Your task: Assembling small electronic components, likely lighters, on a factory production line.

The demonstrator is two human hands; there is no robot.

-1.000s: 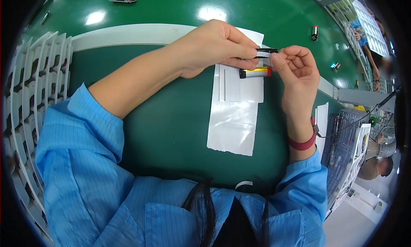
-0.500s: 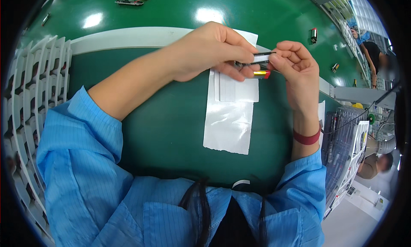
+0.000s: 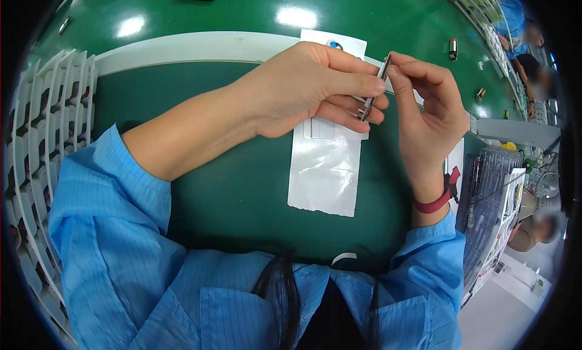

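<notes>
Both hands pinch a thin metal strip above the green desk.

Head view: the left hand (image 3: pixel 303 86) has its grip clamped on the strip (image 3: pixel 373 89), thumb and fingers closed round its lower and middle part. The right hand (image 3: pixel 427 107) pinches the strip's upper end between thumb and fingertips. The strip stands nearly upright, tilted a little, held in the air over a white sheet (image 3: pixel 324 168) that lies flat on the desk (image 3: pixel 242 186). A red band (image 3: pixel 433 203) circles the right wrist. A white rack (image 3: pixel 42 138) stands at the left.
</notes>
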